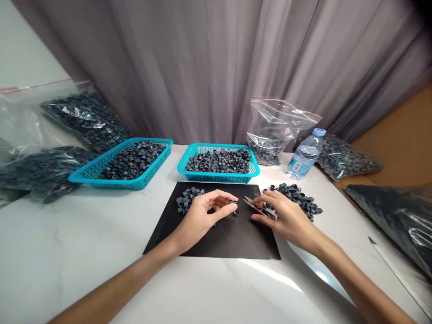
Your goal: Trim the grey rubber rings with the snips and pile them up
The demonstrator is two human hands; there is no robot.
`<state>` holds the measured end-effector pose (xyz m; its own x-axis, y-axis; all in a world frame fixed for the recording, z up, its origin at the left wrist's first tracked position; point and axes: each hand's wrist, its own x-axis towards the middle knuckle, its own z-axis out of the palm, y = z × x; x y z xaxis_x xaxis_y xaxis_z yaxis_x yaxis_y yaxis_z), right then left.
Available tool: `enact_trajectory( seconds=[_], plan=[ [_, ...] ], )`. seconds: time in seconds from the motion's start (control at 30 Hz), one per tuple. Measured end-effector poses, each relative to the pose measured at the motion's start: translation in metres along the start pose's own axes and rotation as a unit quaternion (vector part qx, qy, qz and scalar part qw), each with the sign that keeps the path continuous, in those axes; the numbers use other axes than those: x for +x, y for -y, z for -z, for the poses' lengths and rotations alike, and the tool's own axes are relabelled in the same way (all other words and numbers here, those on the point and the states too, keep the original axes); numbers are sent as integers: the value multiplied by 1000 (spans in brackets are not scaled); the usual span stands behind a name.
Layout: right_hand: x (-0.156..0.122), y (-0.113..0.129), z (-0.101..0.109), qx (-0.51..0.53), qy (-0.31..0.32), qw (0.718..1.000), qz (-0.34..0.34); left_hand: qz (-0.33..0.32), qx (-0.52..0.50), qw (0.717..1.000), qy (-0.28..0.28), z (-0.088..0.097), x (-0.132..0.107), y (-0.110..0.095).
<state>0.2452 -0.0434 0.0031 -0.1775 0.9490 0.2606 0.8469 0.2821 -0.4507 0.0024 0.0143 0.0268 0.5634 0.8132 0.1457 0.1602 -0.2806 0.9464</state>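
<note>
A black mat (219, 238) lies on the white table. Over it my left hand (202, 216) pinches a small dark ring (232, 201) between thumb and fingertips. Another ring (236, 213) lies on the mat just below. My right hand (286, 216) grips a small pair of snips (256, 207), blades pointing left toward the held ring. A small heap of dark rings (187, 198) sits at the mat's upper left, a bigger pile (299, 198) on the table just behind my right hand.
Two teal baskets (111, 177) (216, 175) full of rings stand behind the mat. A water bottle (305, 155) and plastic bags of rings (273, 130) (47, 166) (347, 157) ring the table. A grey curtain hangs behind.
</note>
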Motion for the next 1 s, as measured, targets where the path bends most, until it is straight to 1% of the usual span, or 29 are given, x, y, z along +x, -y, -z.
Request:
enact_trajectory(
  seconds=[0.07,0.13,0.23,0.3,0.4,0.5,0.6,0.7,0.8,0.9,1.0],
  plan=[
    [0,4,-11,0,-30,999,23,-27,99,995,-11,3,1,1],
    [0,10,-25,-2,-62,997,53,-45,162,986,-16,4,1,4],
    [0,18,-43,-3,-83,993,81,-58,183,981,-9,5,2,9],
    [1,21,-49,-1,-89,992,85,-62,187,980,-2,4,1,13],
    [3,22,-49,-2,-95,992,88,-74,201,977,18,4,-1,15],
    [3,19,-41,18,-111,990,84,-99,232,967,36,2,-2,14],
    [2,18,-33,96,-131,985,57,-109,274,954,54,1,-3,14],
    [0,21,-30,190,-124,974,19,-101,312,940,91,-1,-5,15],
    [-1,27,-32,223,-110,968,13,-106,337,929,109,-1,-6,15],
    [-1,30,-33,233,-109,966,22,-106,348,927,90,0,-7,13],
    [-1,32,-31,254,-113,960,15,-113,337,934,35,1,-8,9]
  ],
)
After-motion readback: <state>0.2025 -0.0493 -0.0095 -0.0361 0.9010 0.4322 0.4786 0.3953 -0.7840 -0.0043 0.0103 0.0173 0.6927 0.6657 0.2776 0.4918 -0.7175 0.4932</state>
